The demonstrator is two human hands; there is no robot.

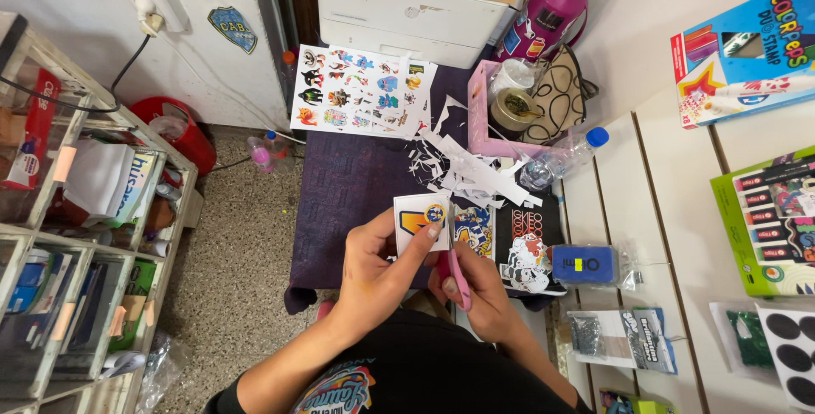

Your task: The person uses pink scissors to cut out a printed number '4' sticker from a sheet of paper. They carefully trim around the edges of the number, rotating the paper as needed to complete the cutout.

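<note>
The left hand [378, 265] pinches a small sticker card [422, 223] at the near table [340, 202] edge; the right hand [480, 291] grips pink scissors [459, 278] just at its 5 o'clock. Paper scraps [463, 168] crowd 1 o'clock; bare cloth lies toward 10 o'clock.

We see a sheet of cartoon stickers [361, 91] lying on the purple worktop [344, 202] well beyond the grip, with white paper scraps [463, 168] nearer and to the right. Further out stand a white printer [407, 6], a magenta flask [552, 6] and a pink basket [484, 121].
</note>
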